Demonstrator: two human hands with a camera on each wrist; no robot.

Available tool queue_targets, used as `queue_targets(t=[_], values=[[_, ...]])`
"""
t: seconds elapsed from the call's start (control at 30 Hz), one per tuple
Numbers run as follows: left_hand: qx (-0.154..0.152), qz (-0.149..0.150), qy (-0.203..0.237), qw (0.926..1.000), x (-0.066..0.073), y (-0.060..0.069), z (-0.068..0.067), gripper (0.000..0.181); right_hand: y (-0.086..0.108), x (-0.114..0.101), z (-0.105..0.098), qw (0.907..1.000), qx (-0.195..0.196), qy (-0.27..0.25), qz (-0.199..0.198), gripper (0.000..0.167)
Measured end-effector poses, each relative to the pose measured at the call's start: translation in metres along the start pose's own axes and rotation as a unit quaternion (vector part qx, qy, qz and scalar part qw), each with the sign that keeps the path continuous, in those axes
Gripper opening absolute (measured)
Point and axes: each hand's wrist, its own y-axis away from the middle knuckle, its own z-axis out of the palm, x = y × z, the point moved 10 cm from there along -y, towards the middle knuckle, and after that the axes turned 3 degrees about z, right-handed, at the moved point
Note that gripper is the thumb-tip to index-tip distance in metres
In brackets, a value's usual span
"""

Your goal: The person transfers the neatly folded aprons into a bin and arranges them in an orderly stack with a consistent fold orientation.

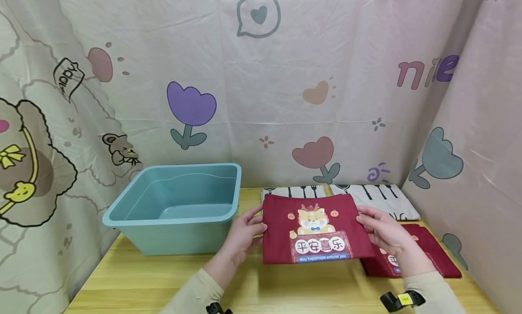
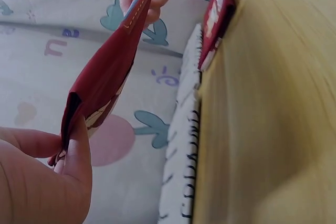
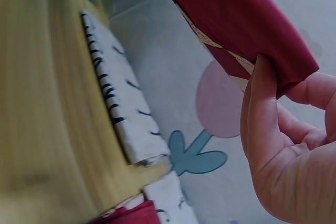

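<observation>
A folded dark red cloth [image 1: 279,232] with a cartoon animal and lettering on its front is held up above the table, tilted toward the head camera. At its left edge my left hand [image 1: 242,232] pinches it between thumb and fingers. My right hand [image 1: 383,232] grips the opposite edge. In the left wrist view the cloth [image 2: 102,74] is seen edge-on, its layers a little apart near the thumb. The right wrist view shows fingers and thumb on both sides of the cloth's corner. Below my right hand lies a second folded red cloth [image 1: 442,255] with similar print.
A teal plastic tub [image 1: 183,237] stands at the left of the wooden table [image 1: 134,282]; its visible inside holds nothing. Two folded white cloths with black cutlery print lie at the back, the left cloth [image 1: 293,191] partly hidden. A printed curtain [image 1: 261,78] hangs behind.
</observation>
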Motion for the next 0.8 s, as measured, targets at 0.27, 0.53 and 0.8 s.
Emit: queue_targets(t=[0.27, 0.53, 0.8], values=[[-0.005, 0.029, 0.011, 0.9995, 0.033, 0.006, 0.011, 0.06, 0.005, -0.025, -0.003, 0.9994, 0.032, 0.008, -0.015, 0.023], [-0.004, 0.053, 0.004, 0.9986, 0.071, 0.013, 0.008, 0.057, 0.002, -0.055, 0.017, 0.9982, -0.011, 0.013, -0.057, 0.028], [0.0, 0.065, -0.009, 0.9979, 0.101, 0.015, -0.011, 0.057, -0.006, -0.078, 0.041, 0.9959, -0.017, 0.009, -0.088, 0.027]])
